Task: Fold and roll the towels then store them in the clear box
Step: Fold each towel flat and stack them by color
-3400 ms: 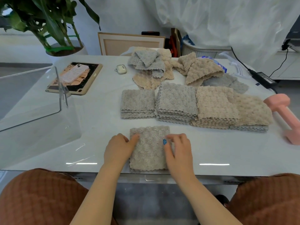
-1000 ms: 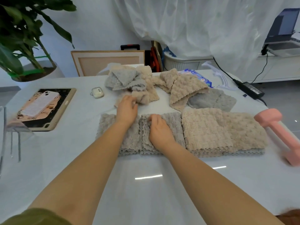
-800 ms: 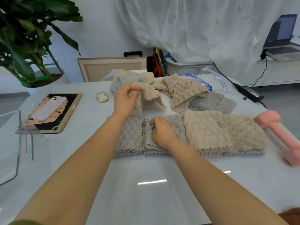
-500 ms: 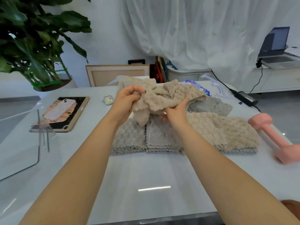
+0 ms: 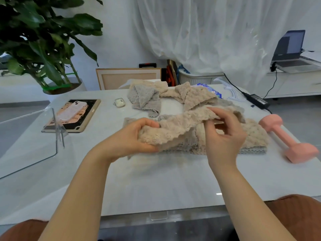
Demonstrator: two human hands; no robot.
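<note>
Head view, only angle there is: both hands are up off the table [image 5: 156,185] with one beige towel [image 5: 175,130] stretched between them. Left hand [image 5: 130,139] has its fingers [image 5: 147,121] curled round the towel's bunched-up left end, thumb underneath. Right hand [image 5: 225,138] pinches the right end, a couple of fingers on top of the fabric and the others loosely curled below. The towel sags in the middle with its scalloped edge hanging down, and it sits right in front of the row of folded towel stacks [image 5: 257,136], hiding most of them.

Further back on the table there's a loose heap of unfolded towels, a grey one [image 5: 144,100] on the left and beige ones [image 5: 194,94] beside it. The clear box [image 5: 26,134] is off at the left edge, well apart from the towel, and I can't see anything inside it. Next to it lies a tablet [image 5: 86,119] with a phone [image 5: 73,110] on top, then an earbuds case [image 5: 119,102]. A pink dumbbell [image 5: 288,138] lies on the right, just beside the stacks. Potted plant [image 5: 43,40] in the far left corner, laptop [image 5: 291,51] off to the far right on a shelf
</note>
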